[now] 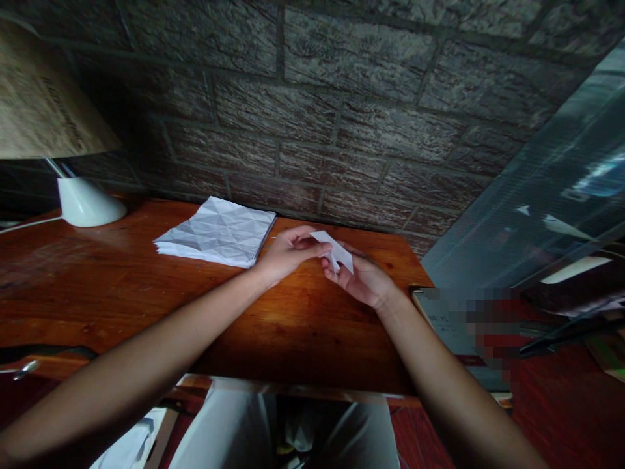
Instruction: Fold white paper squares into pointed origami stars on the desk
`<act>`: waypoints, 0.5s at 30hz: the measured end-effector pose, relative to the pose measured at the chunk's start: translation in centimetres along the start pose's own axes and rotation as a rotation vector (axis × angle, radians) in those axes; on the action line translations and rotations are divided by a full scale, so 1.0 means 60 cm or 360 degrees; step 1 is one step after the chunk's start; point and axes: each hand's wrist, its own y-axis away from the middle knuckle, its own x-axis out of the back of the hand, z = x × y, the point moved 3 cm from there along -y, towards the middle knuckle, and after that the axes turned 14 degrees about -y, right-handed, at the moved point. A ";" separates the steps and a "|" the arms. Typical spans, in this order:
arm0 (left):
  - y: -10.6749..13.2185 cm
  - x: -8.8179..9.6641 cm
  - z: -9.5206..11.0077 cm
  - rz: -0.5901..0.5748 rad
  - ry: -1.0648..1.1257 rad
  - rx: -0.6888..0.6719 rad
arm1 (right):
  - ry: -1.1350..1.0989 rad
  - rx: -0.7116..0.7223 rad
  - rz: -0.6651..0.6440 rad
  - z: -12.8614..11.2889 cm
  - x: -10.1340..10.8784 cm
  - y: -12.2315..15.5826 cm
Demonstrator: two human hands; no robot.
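Observation:
A small piece of folded white paper (336,247) is held in the air above the wooden table, between both hands. My left hand (291,251) grips its left side, with the thumb lying over the paper. From the right, my right hand (360,277) supports it, fingers curled behind and beneath the paper. Part of the folded shape and several fingertips are hidden. To the left of my left hand lies a stack of creased white paper sheets (217,228), its top sheet marked with crossing fold lines.
The wooden table (97,280) meets a dark brick wall (312,98). A lamp (90,202) with a fabric shade stands at the back left. A translucent panel (517,176) rises on the right. Below left is an open box (141,436) with white paper.

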 end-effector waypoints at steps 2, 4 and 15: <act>0.000 0.000 -0.002 -0.0056 0.0017 0.0068 | 0.0085 0.0001 -0.0017 0.003 0.002 -0.001; -0.001 0.002 -0.006 -0.0031 0.0058 0.0132 | 0.0202 0.0072 -0.0009 0.001 0.003 -0.001; -0.006 0.011 -0.008 0.0187 0.0161 0.0182 | 0.0867 0.0836 -0.0139 -0.038 -0.019 0.013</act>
